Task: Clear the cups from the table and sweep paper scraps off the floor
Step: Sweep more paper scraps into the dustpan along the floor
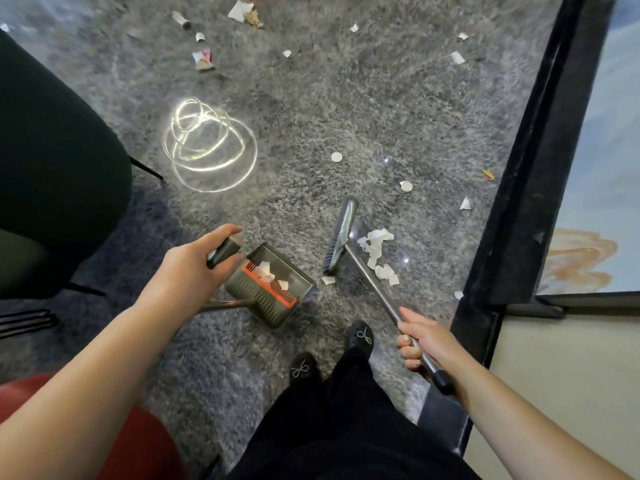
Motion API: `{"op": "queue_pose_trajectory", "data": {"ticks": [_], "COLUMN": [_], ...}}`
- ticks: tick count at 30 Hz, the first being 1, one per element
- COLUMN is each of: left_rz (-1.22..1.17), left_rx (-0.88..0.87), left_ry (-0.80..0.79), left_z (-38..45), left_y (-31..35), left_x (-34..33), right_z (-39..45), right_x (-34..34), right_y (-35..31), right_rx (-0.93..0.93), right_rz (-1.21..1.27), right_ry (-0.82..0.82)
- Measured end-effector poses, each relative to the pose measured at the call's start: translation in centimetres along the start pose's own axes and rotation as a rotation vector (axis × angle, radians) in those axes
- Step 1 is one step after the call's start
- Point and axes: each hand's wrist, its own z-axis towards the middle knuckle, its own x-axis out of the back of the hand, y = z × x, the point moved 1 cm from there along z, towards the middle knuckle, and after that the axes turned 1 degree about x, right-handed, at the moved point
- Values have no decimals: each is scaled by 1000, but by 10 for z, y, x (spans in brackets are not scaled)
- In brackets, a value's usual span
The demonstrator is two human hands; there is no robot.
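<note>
Several white paper scraps lie bunched on the grey carpeted floor, just on the right side of the broom head, with one small piece lying between the bristles and the mouth of the dustpan. Two or three scraps already sit inside the pan near its orange comb. The right hand is curled round the broom's metal shaft; the left hand grips the dark end of the dustpan's handle and keeps the pan tilted with its open side toward the broom.

To do this stroke well, I would lift the broom head over to the far right of the bunch, then draw it left in short, low pulls, since carpet pile tends to snag light paper. The pan lip should press flat into the pile so scraps ride in rather than slip under.

Many more scraps are scattered farther out, some near the black border strip, so the sweeping looks far from finished. No cups or desk are in view.
</note>
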Motion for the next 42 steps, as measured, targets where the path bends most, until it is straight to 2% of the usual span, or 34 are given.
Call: {"op": "queue_pose_trajectory", "data": {"ticks": [9,17,22,27,32,42], "left_rz": [17,-64,-83,-86,-48,109], "left_rx": [-18,-42,-75,-100,-166,-247], "left_ry": [-28,-33,-48,-112,-171,-253], "left_z": [-22,-26,-12,9,33,68], "left_y": [-15,-5,29,77,116,176], "left_x": [8,-9,-36,-64,-85,-131], "right_z": [4,13,24,26,0,-18], "right_x": [-26,20,60,99,127,159], "right_y": [35,16,-15,-51,-59,-86], "right_rx": [-47,-29,-21,-52,18,142], "right_rz": [-87,-20,19,110,66,-22], "right_ry": [44,161,192,92,49,184]}}
